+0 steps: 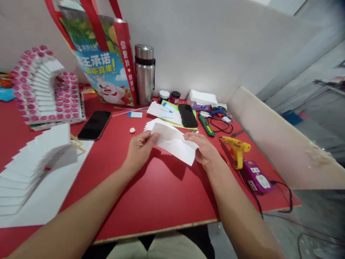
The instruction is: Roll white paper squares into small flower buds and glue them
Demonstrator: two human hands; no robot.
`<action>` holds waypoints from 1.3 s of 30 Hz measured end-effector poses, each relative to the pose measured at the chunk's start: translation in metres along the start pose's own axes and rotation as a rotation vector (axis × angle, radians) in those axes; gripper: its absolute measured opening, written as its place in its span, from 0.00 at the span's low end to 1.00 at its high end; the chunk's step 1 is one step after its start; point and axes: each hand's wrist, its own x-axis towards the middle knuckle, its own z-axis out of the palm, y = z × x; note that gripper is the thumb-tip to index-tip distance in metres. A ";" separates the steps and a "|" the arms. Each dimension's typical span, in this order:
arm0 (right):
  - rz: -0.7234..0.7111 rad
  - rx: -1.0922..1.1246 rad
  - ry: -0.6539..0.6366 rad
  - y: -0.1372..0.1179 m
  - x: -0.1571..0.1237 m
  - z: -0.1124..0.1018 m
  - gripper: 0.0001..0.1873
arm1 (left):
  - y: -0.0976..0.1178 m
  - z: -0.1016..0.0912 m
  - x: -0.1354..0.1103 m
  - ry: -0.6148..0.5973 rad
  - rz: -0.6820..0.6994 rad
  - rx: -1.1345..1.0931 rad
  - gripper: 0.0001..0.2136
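Note:
A sheet of white paper (174,142), creased near its middle, is held up just above the red tabletop. My left hand (141,145) pinches its left end between thumb and fingers. At the opposite end my right hand (203,147) grips the paper, with some of its fingers hidden behind it. More white paper (151,124) lies just behind the held sheet. To the left, a fanned row of folded white paper pieces (35,162) stands on a white board (58,198). A small white round object (132,130) sits near my left hand.
A yellow glue gun (235,147), purple power strip (257,176) and green cutter (206,125) lie on the right. Phones (95,125) (188,115), a steel flask (145,75), a shopping bag (105,64) and a pink-and-white paper craft (45,86) stand or lie farther back.

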 end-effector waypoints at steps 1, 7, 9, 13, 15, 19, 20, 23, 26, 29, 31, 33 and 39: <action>0.000 0.010 0.020 0.001 0.001 0.000 0.12 | 0.000 -0.002 0.002 0.019 -0.071 -0.087 0.19; -0.150 -0.032 0.129 0.002 0.004 -0.007 0.15 | -0.004 -0.005 0.008 -0.073 -0.309 -0.339 0.21; -0.194 -0.034 0.169 0.001 0.003 -0.008 0.16 | -0.006 -0.005 0.008 -0.134 -0.349 -0.343 0.20; -0.264 -0.010 0.160 0.001 0.000 -0.005 0.20 | -0.004 -0.005 0.005 -0.236 -0.379 -0.346 0.19; -0.227 0.004 0.108 0.001 0.000 -0.004 0.20 | -0.002 -0.005 0.004 -0.257 -0.373 -0.349 0.18; -0.141 0.054 0.002 0.001 0.001 -0.005 0.16 | -0.005 -0.006 0.004 -0.234 -0.353 -0.355 0.17; -0.140 0.076 -0.012 0.001 0.002 -0.005 0.16 | -0.007 -0.007 0.005 -0.225 -0.351 -0.354 0.17; -0.164 0.132 -0.043 0.001 0.003 -0.006 0.14 | -0.011 -0.007 0.007 -0.202 -0.345 -0.353 0.17; -0.183 0.093 -0.055 0.001 0.003 -0.007 0.15 | -0.012 -0.007 0.007 -0.195 -0.350 -0.369 0.17; -0.211 0.014 -0.011 0.000 0.001 -0.007 0.16 | -0.011 -0.007 0.007 -0.205 -0.365 -0.379 0.17; -0.239 -0.019 0.030 0.000 0.000 -0.006 0.18 | -0.009 -0.007 0.007 -0.209 -0.369 -0.384 0.17; -0.268 -0.033 0.069 0.000 -0.001 -0.005 0.21 | -0.008 -0.007 0.007 -0.215 -0.367 -0.388 0.17; -0.315 -0.014 0.076 0.001 -0.001 -0.002 0.15 | -0.010 -0.007 0.007 -0.208 -0.358 -0.381 0.16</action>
